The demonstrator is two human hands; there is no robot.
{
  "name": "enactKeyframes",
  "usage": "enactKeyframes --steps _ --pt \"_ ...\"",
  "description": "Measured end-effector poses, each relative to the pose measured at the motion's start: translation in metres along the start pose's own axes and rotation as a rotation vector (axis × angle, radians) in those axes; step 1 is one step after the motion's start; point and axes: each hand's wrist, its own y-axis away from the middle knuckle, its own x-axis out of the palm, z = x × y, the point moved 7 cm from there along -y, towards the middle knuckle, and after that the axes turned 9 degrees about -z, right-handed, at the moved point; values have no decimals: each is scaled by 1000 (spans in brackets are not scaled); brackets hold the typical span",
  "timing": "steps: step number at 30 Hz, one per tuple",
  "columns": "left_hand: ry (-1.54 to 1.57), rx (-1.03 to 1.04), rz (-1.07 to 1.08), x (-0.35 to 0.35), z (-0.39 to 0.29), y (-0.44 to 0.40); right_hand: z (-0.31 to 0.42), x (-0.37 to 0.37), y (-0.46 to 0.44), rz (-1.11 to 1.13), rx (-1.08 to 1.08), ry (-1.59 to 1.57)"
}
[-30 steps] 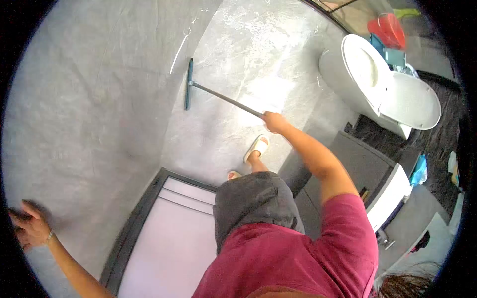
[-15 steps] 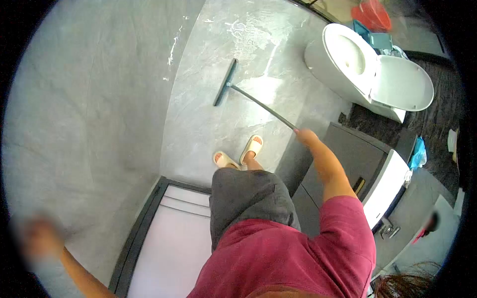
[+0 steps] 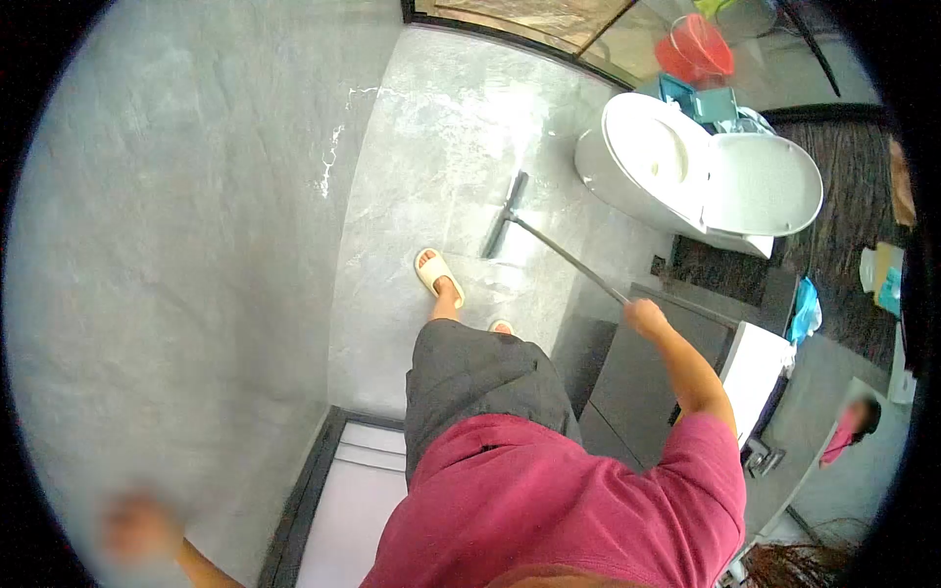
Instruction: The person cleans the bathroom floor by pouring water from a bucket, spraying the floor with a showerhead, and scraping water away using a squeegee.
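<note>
My right hand is closed round the end of the long handle of a floor squeegee. Its dark, straight head rests on the wet-looking grey floor, between my feet and the toilet. At the lower left, my left hand is held out in front of the grey wall, and its fingers are smeared by blur. Whether that hand touches the wall I cannot tell. One cream slipper is well forward; the other slipper is partly hidden by my grey shorts.
To the right stands a white toilet with its lid raised. A grey cabinet with a white basin is beside my right arm. Beyond a glass partition sits a red bucket. A dark-framed doorway lies at lower left.
The squeegee head has moved right and closer to my body, its handle still in my right hand. One foot has stepped forward. My view has shifted, showing more of the glass partition.
</note>
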Motion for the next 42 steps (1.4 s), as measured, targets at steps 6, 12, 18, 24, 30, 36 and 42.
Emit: enactKeyframes --steps 6,12,18,24,30,36,42 --pt "-159 29 73 4 8 0 168 -155 -214 -167 -86 -190" --pt "-258 195 310 26 -48 -37 177 -172 -257 -20 -2 -320" --pt "506 -18 -196 34 -200 -182 87 -109 -142 63 289 -449" --pt "361 218 -88 116 -284 -312 -17 42 -12 152 582 -486" --pt "324 83 -99 163 -317 -395 -56 -25 49 125 884 -502" --pt "-228 120 -26 201 -336 -395 -25 -123 -71 -113 295 -457" --pt "-367 206 -291 230 -328 -392 11 -317 -320 -283 103 -498"
